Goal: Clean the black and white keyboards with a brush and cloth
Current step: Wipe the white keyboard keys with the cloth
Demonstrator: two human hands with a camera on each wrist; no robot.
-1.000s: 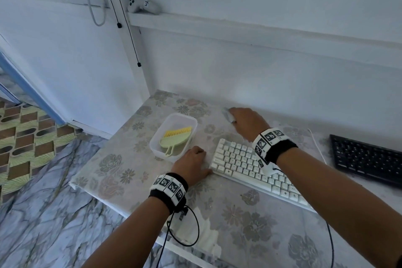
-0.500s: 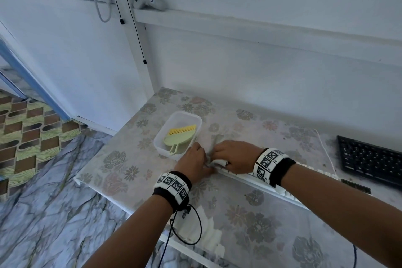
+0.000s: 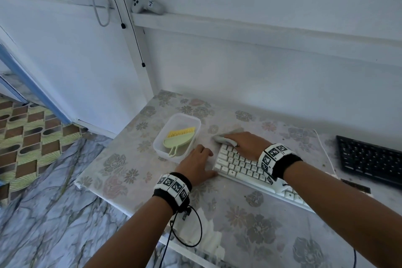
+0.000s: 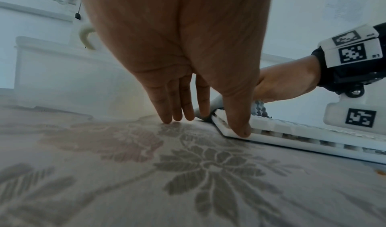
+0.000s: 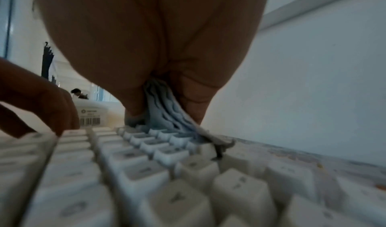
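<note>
The white keyboard (image 3: 245,166) lies slantwise on the flowered table (image 3: 130,159). My right hand (image 3: 233,140) grips a grey cloth (image 3: 225,136) and presses it on the keyboard's far left corner. In the right wrist view the right hand (image 5: 166,113) pinches the folded cloth (image 5: 179,126) above the keys of the white keyboard (image 5: 146,164). My left hand (image 3: 203,159) rests flat on the table at the keyboard's left end. Its fingers (image 4: 179,113) are straight and its thumb touches the near corner of the white keyboard (image 4: 292,131). The black keyboard (image 3: 369,159) sits at the right. A green and yellow brush (image 3: 179,139) lies in a tub.
The clear plastic tub (image 3: 159,148) stands just left of my left hand. The wall runs close behind the table. A white cable (image 3: 324,148) lies between the two keyboards. The table's left edge drops to a marbled floor (image 3: 43,213).
My right hand swept the cloth from the keyboard's far edge to its near left corner, then back to the far left corner. My left hand stayed at the keyboard's left end.
</note>
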